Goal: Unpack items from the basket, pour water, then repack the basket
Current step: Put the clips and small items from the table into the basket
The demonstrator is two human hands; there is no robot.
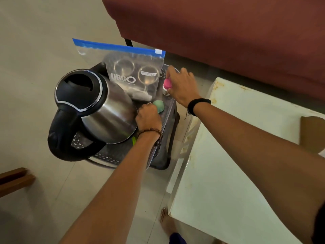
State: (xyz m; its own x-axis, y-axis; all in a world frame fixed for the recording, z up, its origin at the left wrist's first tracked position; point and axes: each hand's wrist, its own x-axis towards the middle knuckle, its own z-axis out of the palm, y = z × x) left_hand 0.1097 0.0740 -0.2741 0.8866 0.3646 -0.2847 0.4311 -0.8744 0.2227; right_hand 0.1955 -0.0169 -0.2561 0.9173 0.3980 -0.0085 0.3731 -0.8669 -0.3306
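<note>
While the kettle [98, 110] sits in the basket [168, 120], the left hand [148, 118] closes its grip around a green object [159, 105]; the right hand [181, 85] pinches a pink-capped item [166, 83].

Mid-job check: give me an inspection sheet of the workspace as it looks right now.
Surface: pale tiled floor; white table at right.
Job's things: dark basket on the floor holds a steel kettle, a zip bag with glasses, a green-capped item and a pink-capped item.
Clutter: cardboard on the table.
Grippers: left hand on the green-capped item; right hand on the pink-capped one.
Cables: nothing seen.
Surroundings: maroon sofa; wooden piece at left.
</note>
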